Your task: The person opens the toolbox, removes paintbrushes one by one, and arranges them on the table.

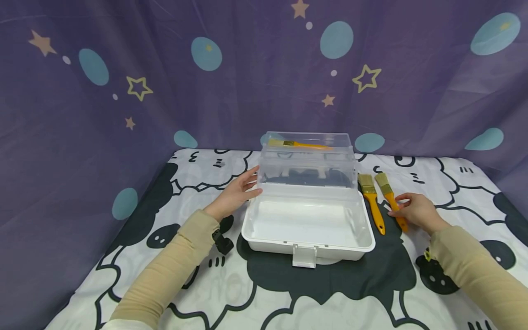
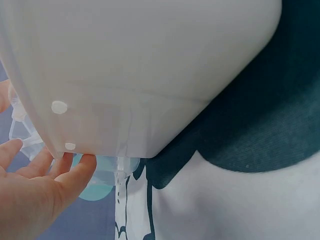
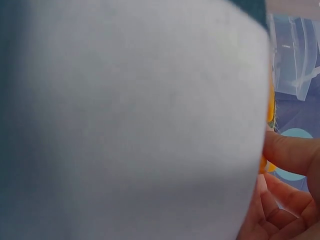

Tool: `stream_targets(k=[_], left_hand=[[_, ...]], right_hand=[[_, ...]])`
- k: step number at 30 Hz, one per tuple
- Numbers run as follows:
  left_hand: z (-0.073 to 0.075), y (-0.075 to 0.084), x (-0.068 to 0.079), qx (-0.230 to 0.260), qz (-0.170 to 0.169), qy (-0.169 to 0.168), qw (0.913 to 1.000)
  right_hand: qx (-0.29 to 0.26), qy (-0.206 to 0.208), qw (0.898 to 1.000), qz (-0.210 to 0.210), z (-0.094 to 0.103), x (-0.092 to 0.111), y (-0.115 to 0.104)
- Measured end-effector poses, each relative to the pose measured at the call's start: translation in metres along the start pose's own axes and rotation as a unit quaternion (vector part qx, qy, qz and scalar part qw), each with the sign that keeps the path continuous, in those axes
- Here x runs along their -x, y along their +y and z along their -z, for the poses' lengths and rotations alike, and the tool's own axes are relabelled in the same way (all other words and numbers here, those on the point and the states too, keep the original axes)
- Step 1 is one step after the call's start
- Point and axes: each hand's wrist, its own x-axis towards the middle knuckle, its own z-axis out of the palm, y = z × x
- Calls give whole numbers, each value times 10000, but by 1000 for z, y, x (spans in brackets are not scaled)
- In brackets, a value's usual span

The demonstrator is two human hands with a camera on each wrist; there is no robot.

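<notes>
A white plastic box (image 1: pixel 307 248) stands on the cloth with its clear lid (image 1: pixel 309 160) raised at the back. My left hand (image 1: pixel 236 192) is at the box's left rear side, fingers nearly straight and touching its edge; the left wrist view shows the fingertips (image 2: pixel 88 161) at the rim. My right hand (image 1: pixel 418 213) pinches the yellow handle of a flat paintbrush (image 1: pixel 387 190) lying right of the box. Beside it lies a wider paintbrush (image 1: pixel 373 206). A further paintbrush (image 1: pixel 307 145) shows through the lid; whether inside or behind it, I cannot tell.
A latch (image 1: pixel 304 256) hangs down at the box's front. Black and white patterned cloth (image 1: pixel 330 311) covers the surface. A purple curtain (image 1: pixel 264 91) with stars and blue ovals stands behind and to the left. White cloth fills most of the right wrist view.
</notes>
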Motion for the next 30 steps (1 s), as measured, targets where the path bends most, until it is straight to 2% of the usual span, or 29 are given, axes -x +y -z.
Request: stream_targets(k=[8,24,30], left_hand=[[0,0,0,41,-14,-13,10000],[0,0,0,68,29,-1,10000],[0,1,0,-9,10,58,10000]], right_hand=[[-303,-149,9994,19,4,-2,7],[-407,-264,9988,-74,8,-5,15],[-595,-303,9975,-247,12,-6,17]])
